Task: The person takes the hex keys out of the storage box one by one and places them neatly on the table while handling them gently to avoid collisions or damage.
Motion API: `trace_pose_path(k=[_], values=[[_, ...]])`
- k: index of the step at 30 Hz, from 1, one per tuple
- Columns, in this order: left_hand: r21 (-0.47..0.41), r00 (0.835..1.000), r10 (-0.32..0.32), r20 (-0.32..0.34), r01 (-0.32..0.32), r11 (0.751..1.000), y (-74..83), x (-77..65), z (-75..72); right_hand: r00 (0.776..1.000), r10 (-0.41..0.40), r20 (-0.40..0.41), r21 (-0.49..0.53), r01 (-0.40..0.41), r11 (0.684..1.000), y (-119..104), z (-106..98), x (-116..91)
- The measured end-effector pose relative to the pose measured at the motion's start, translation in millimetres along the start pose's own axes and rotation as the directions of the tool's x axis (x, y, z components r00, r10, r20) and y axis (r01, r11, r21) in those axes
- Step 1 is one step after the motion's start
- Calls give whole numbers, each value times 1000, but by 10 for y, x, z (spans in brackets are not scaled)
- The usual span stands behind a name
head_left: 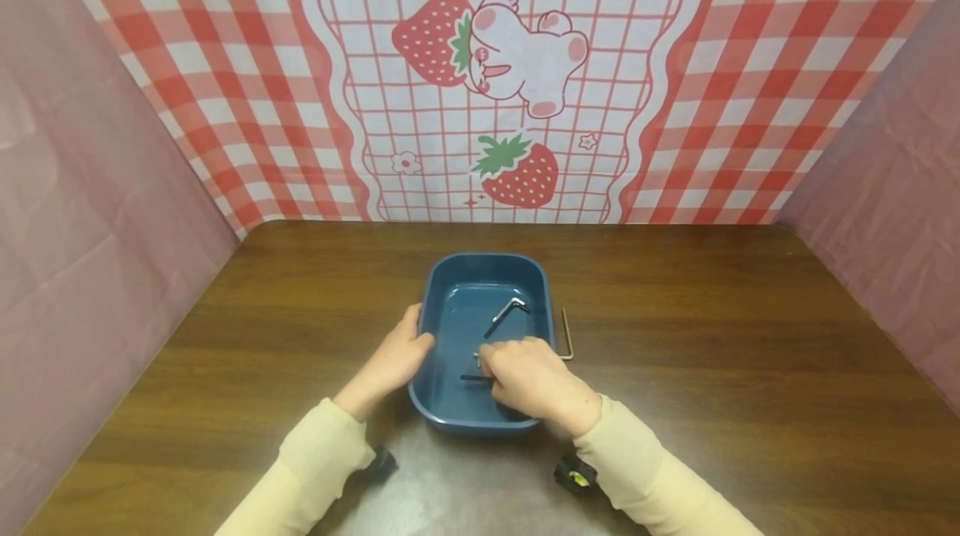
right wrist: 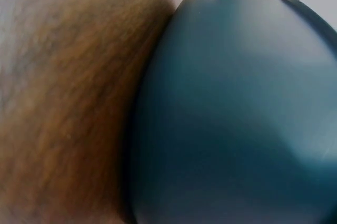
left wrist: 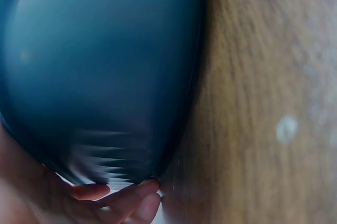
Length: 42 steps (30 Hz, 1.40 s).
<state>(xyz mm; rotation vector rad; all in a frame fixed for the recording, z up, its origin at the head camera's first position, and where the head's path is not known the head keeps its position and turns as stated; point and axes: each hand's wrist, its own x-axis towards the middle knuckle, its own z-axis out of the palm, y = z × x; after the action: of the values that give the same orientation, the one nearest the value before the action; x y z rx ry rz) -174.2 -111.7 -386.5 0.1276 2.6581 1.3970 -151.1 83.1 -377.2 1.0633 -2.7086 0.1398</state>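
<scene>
A blue rectangular tray (head_left: 442, 403) stands on the table. My left hand (head_left: 393, 353) grips its left side, the thumb by the rim; in the left wrist view its fingers (left wrist: 145, 203) lie against the outer wall. Over the tray's right rim reaches my right hand (head_left: 536, 378), its fingers curled down inside at a small brass-coloured hex key (head_left: 477, 359), mostly hidden by the fingertips. A black hex key (head_left: 474, 378) partly shows beside those fingers. Farther back in the tray lies a silver hex key (head_left: 504, 315). The right wrist view shows only the tray's outer wall (right wrist: 226, 113) near the hand.
Just outside the tray's right wall, a brass-coloured L-shaped hex key (head_left: 567, 336) lies on the brown wooden table (head_left: 697, 336). Behind the table hangs a red and white checked cloth (head_left: 240, 77) with strawberries. Pink cloth (head_left: 82, 186) hangs at both sides.
</scene>
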Motion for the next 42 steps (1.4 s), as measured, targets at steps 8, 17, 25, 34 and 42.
trace_pose_path(k=[8,17,25,34,42], values=[[4,1000,3,-5,-3,1000,0,3,-3,999,43,-18,37,-42,998,-10,-16,2],[-4,1000,9,-7,-9,1000,-22,1,6,998,51,-36,70,-49,996,2,-15,1],[5,1000,13,-11,-13,1000,-22,12,6,997,71,0,133,-70,989,17,-61,21],[-5,1000,10,-8,-10,1000,-32,20,11,993,115,-16,248,-108,963,36,-94,30],[2,1000,11,-12,-11,1000,-30,18,3,990,139,-13,267,-130,955,35,-110,31]])
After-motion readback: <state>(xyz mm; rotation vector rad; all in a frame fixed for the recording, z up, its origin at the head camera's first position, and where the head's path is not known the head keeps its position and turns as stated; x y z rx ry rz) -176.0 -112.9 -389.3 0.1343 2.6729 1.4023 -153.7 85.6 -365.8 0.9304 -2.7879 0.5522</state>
